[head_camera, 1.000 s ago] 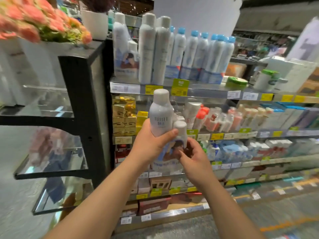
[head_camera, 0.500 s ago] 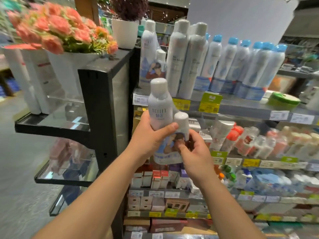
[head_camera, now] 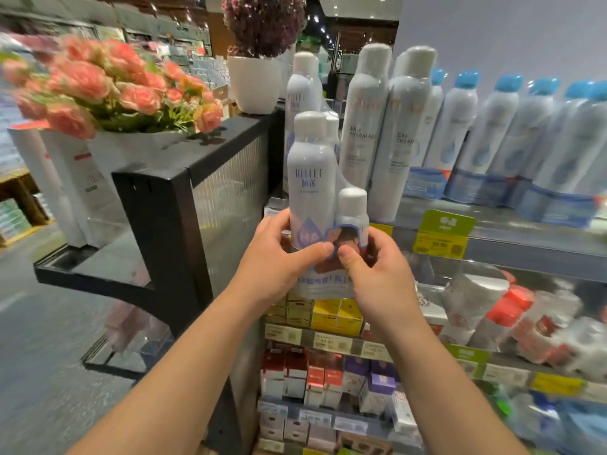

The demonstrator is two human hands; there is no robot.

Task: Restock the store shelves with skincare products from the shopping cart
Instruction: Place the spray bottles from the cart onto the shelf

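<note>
At the top shelf's (head_camera: 492,234) left end, we hold one spray pack (head_camera: 312,178): a tall white can and a short one shrink-wrapped together, upright, raised level with the shelf lip, just in front of a like pack (head_camera: 302,83) already standing there.

Handling, as we judge it: moderately heavy, rigid cans, slick film wrap; top-heavy because of the tall can. Best held low around the base, both sides.

Left hand (head_camera: 279,257): fingers curled round the tall can's lower body, thumb across the front label.
Right hand (head_camera: 377,274): thumb and fingers pinching the pack's lower right, under the short can.

Pack sits above and between both hands. Neighbours: tall white cans (head_camera: 371,126), blue-capped cans (head_camera: 509,126) further right.
</note>
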